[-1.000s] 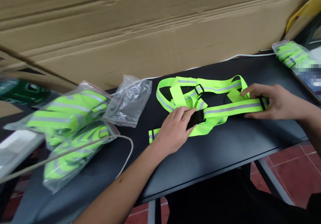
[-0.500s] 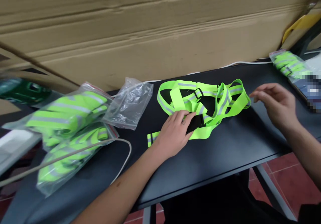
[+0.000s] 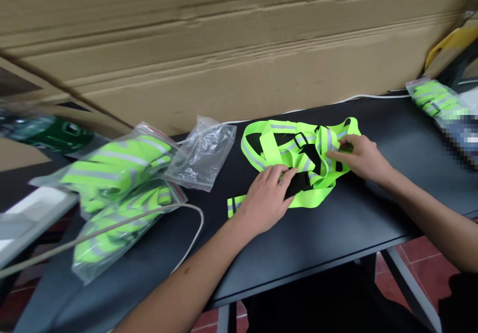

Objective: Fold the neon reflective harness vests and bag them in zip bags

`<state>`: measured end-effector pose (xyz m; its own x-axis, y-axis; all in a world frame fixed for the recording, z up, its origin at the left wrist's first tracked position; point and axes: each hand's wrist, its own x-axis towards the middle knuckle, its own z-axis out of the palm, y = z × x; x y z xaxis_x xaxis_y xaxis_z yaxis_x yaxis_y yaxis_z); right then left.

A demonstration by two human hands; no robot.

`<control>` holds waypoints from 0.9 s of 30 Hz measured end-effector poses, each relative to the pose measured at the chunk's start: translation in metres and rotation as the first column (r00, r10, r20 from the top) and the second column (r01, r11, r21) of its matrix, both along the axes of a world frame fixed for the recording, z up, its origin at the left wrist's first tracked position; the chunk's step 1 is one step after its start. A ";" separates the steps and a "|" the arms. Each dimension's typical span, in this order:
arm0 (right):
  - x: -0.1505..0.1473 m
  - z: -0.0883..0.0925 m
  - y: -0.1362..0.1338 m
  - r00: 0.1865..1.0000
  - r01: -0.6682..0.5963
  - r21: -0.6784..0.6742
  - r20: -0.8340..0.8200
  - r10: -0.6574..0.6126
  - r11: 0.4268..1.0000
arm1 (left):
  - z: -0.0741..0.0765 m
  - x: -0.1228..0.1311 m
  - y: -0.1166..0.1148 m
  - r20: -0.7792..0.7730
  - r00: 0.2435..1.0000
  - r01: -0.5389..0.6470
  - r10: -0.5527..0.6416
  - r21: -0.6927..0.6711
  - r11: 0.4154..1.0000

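Note:
A neon-green reflective harness (image 3: 269, 146) with grey stripes lies bunched on the dark table, its strap adjuster (image 3: 299, 139) near the top. My left hand (image 3: 267, 196) grips the harness at its black buckle (image 3: 298, 184), thumb and fingers closed at the buckle's left end. At the harness's right side, my right hand (image 3: 360, 158) pinches folded green straps; its fingertips are partly hidden among them. One strap end (image 3: 235, 205) sticks out to the left beneath my left wrist.
Bagged green harnesses (image 3: 112, 168) lie at left, crossed by a pale cable (image 3: 142, 214). Beside them is a crumpled clear plastic bag (image 3: 203, 154). A green bottle (image 3: 56, 133) is at far left. Another bagged harness (image 3: 435, 99) lies at far right. Cardboard (image 3: 239, 74) walls the back.
My right hand has moved left from beyond the loop at the harness's right end and now pinches the straps, folding that end inward. My left hand stays on the buckle.

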<state>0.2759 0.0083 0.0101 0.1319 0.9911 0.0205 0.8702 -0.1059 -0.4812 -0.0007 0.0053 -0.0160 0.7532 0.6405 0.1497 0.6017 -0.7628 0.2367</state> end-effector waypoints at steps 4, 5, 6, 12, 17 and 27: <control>0.006 -0.002 -0.003 0.949 -0.013 0.174 -0.309 0.067 0.985 | 0.000 0.000 0.000 0.005 1.000 0.011 -0.011 0.009 1.000; 0.007 -0.001 -0.004 0.915 -0.020 0.214 -0.390 0.104 0.977 | 0.000 0.000 0.000 0.006 1.000 0.010 -0.010 0.007 1.000; 0.008 0.001 -0.005 0.869 -0.026 0.239 -0.475 0.140 0.971 | 0.000 0.000 0.000 0.007 1.000 0.008 -0.008 0.004 1.000; 0.012 0.010 -0.008 0.602 -0.001 0.199 -0.782 0.159 0.980 | 0.001 0.000 0.000 0.018 1.000 -0.015 0.015 -0.018 1.000; 0.021 0.019 -0.013 0.552 -0.130 0.207 -0.797 0.244 0.970 | 0.000 -0.001 0.001 0.029 0.999 -0.027 0.028 -0.022 0.999; 0.034 0.013 -0.034 0.484 -0.233 0.042 -0.861 0.153 0.972 | 0.001 -0.002 0.002 -0.015 1.000 -0.024 0.024 -0.002 1.000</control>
<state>0.3100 -0.0261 0.0228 -0.1500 0.9867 -0.0620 0.0403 -0.0566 -0.9976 -0.0027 0.0073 -0.0149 0.7399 0.6586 0.1371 0.6232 -0.7478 0.2289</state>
